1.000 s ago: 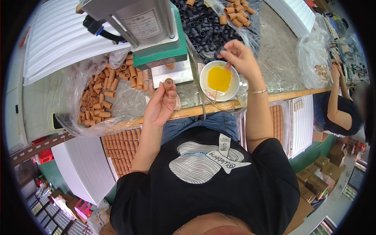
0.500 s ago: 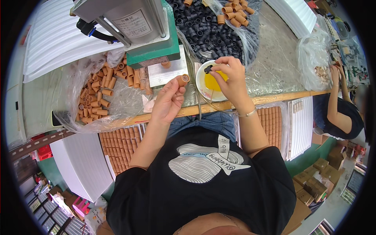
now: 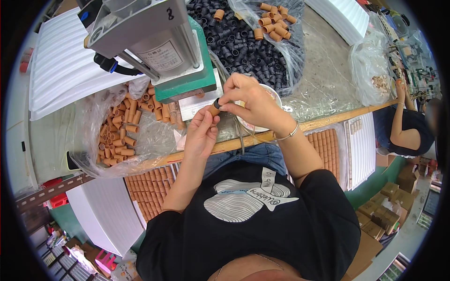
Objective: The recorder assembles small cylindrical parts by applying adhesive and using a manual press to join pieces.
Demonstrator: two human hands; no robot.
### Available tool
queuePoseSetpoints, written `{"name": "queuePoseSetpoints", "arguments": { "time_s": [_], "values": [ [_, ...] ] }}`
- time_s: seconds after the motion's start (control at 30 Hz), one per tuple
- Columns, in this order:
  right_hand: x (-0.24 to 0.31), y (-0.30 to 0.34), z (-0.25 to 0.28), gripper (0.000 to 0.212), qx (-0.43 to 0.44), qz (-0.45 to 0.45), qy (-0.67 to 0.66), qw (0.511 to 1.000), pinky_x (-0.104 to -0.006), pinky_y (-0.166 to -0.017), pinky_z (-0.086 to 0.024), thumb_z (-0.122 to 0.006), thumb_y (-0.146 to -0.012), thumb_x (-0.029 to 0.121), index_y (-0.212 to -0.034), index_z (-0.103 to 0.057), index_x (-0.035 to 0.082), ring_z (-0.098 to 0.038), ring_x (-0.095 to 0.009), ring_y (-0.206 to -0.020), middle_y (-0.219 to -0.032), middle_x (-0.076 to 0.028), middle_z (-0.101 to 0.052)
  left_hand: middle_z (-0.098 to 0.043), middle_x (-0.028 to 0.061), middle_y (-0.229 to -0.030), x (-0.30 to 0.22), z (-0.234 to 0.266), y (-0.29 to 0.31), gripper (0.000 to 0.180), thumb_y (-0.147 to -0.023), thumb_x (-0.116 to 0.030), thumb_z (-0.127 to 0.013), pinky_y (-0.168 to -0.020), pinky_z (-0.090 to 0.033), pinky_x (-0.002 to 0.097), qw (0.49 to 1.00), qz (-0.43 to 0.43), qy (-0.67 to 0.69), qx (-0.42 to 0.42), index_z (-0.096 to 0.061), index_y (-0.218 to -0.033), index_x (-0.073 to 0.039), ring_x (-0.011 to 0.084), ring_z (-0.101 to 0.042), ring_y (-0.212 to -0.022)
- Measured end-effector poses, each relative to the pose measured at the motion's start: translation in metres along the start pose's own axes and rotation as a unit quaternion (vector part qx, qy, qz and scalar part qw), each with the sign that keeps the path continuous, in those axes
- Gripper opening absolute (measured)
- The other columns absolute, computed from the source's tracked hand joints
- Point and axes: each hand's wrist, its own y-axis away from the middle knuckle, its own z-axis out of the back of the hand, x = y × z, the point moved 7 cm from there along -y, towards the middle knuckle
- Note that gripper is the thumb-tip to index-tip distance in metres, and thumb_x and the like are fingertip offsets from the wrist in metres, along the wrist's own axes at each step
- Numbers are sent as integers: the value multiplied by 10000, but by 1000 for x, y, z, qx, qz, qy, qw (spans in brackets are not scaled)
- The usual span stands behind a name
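In front of the press, my left hand [image 3: 201, 133] pinches a short tan tube [image 3: 213, 111] between thumb and fingers. My right hand [image 3: 253, 104] grips a small black plastic fitting [image 3: 218, 103] and holds it against the upper end of that tube. Whether the fitting sits inside the tube is hidden by my fingers. Partly covered by my right hand and wrist is a white bowl [image 3: 279, 99], which held yellow liquid in the earlier view. Behind my left hand lies a metal plate [image 3: 194, 106] under the green-based press [image 3: 187, 84].
Loose tan tubes [image 3: 117, 136] lie on plastic film at left. Black fittings [image 3: 234, 47] are heaped behind the bowl, with several tan tubes [image 3: 276, 25] on top. The table's wooden edge [image 3: 323, 122] runs before me. A co-worker [image 3: 408, 126] sits at far right.
My right hand has moved left from over the bowl, bringing the black fitting to the tan tube. My left hand still holds the tube, now tilted. The whole view has shifted slightly.
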Motion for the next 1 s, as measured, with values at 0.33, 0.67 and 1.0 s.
{"name": "queuePoseSetpoints", "arguments": {
  "time_s": [0.33,0.67,1.0],
  "values": [
    [-107,-97,42,371,-143,-3,162,976,-367,-880,-467,-623,-826,-11,-1157,-668,151,-580,-288,-1037,-1114,-78,-642,-673,74,-1045,-35,1,9,276,-994,-214,-560,-603,-453,166,997,-60,44,12,-579,-1207,-40,67,-624,-798],
    [-151,-138,34,128,-160,-6,317,935,-476,-874,-370,-708,-796,225,-887,-633,172,-621,-213,-1007,-943,1,-695,-658,55,-946,-51,12,13,202,-957,-149,-618,-593,-450,167,992,-100,-20,-77,-583,-1124,-40,74,-613,-760],
    [-11,7,-9,335,39,-22,73,996,-339,-750,-405,-797,-708,222,-1000,-710,82,-615,-218,-789,-858,-25,-664,-677,63,-894,-63,-2,3,218,-890,-44,-684,-566,-466,183,917,-162,-364,-17,-586,-1078,9,92,-641,-735]
  ]
}}
